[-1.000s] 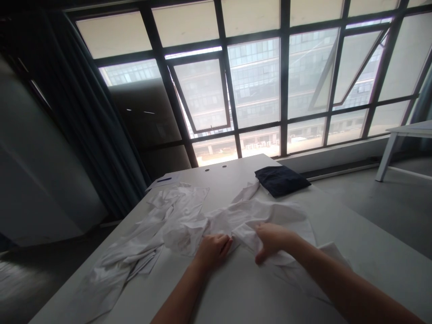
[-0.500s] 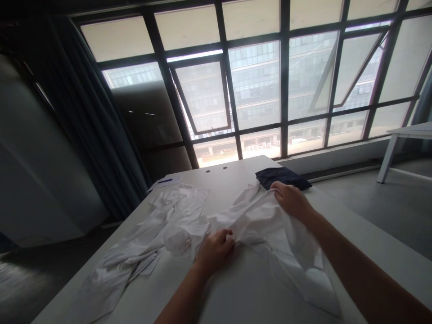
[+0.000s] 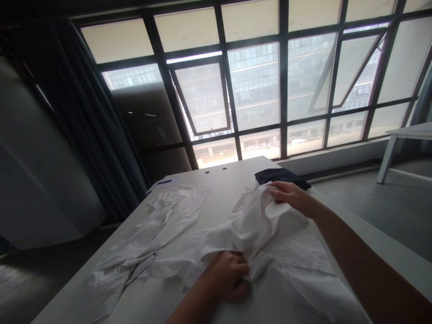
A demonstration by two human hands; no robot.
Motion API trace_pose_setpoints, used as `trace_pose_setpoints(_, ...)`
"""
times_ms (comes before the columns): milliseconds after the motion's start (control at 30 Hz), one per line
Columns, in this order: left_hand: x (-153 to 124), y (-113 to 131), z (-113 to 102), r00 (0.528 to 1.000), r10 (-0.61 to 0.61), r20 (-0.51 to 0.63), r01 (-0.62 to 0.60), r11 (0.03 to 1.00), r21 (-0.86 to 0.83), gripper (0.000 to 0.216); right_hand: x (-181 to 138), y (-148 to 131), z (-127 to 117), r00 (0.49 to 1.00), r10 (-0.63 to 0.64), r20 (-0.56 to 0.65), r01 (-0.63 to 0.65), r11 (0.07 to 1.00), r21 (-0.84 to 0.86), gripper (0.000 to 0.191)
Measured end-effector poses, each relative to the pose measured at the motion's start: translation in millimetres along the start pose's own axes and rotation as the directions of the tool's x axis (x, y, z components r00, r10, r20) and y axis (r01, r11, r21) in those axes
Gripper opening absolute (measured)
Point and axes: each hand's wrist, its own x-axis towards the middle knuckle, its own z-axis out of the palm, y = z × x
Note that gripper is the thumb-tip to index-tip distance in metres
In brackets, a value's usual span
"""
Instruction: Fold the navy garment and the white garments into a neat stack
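A crumpled white garment (image 3: 256, 229) lies in the middle of a white table (image 3: 222, 184). My left hand (image 3: 227, 275) is closed around a bunch of its cloth near the table's front. My right hand (image 3: 292, 195) pinches a lifted fold of the same garment farther back, close to a folded dark blue cloth (image 3: 281, 176). A second white garment (image 3: 148, 238) is spread out flat to the left, apart from both hands.
A sheet of paper with a blue pen (image 3: 164, 182) lies at the table's far left corner. Large framed windows (image 3: 256, 85) fill the wall behind. A dark curtain (image 3: 91, 130) hangs at left. Another white table (image 3: 405, 135) stands at far right.
My left hand has pulled back toward me with bunched cloth. My right hand went from the near edge of the garment to its far side and lifted a fold there.
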Motion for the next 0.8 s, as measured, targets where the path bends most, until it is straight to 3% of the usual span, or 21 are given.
trace_pose_setpoints(100,0,16,11,0.998,0.042,0.036,-0.041,0.998,-0.037,0.015,-7,-1,11,0.966,0.046,0.254,0.019,0.969,-0.248,0.048)
trace_pose_setpoints(233,4,37,12,0.995,0.086,0.056,-0.084,0.996,-0.039,0.018,-10,6,26,0.894,0.222,0.39,-0.033,0.9,-0.435,0.029)
trace_pose_setpoints(300,6,38,1,0.996,0.087,-0.023,-0.087,0.996,0.018,0.022,-10,9,33,0.881,0.253,0.4,-0.036,0.879,-0.476,0.02)
trace_pose_setpoints(367,6,30,-15,0.983,0.058,-0.173,-0.036,0.992,0.125,0.02,-11,9,39,0.889,0.207,0.408,0.023,0.871,-0.49,0.016)
trace_pose_setpoints(433,4,14,-32,0.946,-0.008,-0.323,0.085,0.971,0.225,0.015,-12,7,44,0.896,0.132,0.424,0.077,0.894,-0.442,0.016)
trace_pose_setpoints(500,-1,-6,-45,0.899,-0.133,-0.416,0.259,0.93,0.261,0.035,-13,2,47,0.905,0.097,0.414,0.051,0.942,-0.332,0.015)
trace_pose_setpoints(567,-7,-25,-54,0.857,-0.325,-0.399,0.436,0.87,0.228,0.061,-12,-3,46,0.936,0.077,0.342,-0.005,0.979,-0.206,0.016)
trace_pose_setpoints(667,-14,-46,-61,0.745,-0.642,-0.182,0.666,0.732,0.143,0.041,-7,-6,38,0.998,-0.049,0.042,0.051,0.997,-0.061,0.022)
trace_pose_setpoints(733,-18,-52,-67,0.644,-0.761,-0.08,0.765,0.635,0.11,0.028,0,-3,27,0.96,-0.136,-0.246,0.14,0.99,-0.001,0.024)
trace_pose_setpoints(800,-23,-56,-74,0.586,-0.809,-0.048,0.81,0.583,0.064,0.033,7,6,13,0.868,-0.12,-0.482,0.185,0.978,0.091,0.026)
